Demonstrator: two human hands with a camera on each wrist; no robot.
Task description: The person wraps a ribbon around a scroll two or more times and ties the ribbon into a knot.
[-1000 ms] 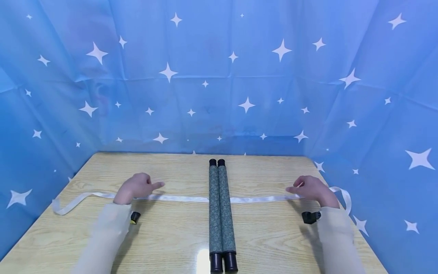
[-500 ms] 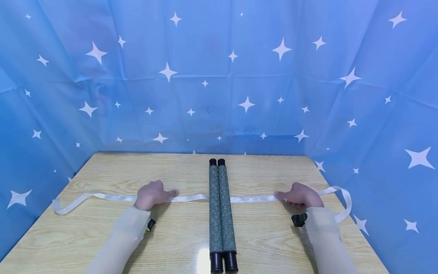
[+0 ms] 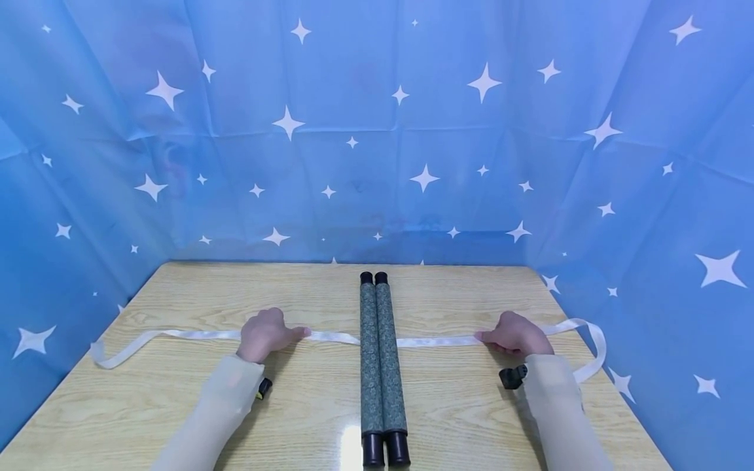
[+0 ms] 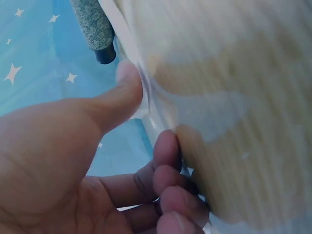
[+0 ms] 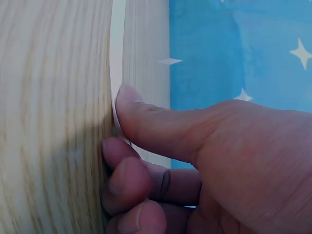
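A long white ribbon (image 3: 436,342) runs crosswise over the table and passes beneath a scroll (image 3: 377,353) rolled up from both ends. Grey-green patterned cloth covers its two rolls, and black knobs cap them. Left of the scroll, my left hand (image 3: 266,333) holds the ribbon between thumb and curled fingers; a short stretch beside the thumb is slightly raised. On the other side, my right hand (image 3: 514,333) pinches the ribbon, thumb laid along it and fingers bent behind, as the right wrist view shows. Both hands are at about the same distance from the scroll.
The wooden table (image 3: 318,405) bears all this. One loose ribbon end trails to the left table edge, while the other loops past the right edge. A blue curtain (image 3: 377,131) with white stars closes off the back and both sides.
Both hands have moved inward along the ribbon toward the scroll and taken hold of it. The ribbon near the left hand has lifted a little. The scroll has stayed put.
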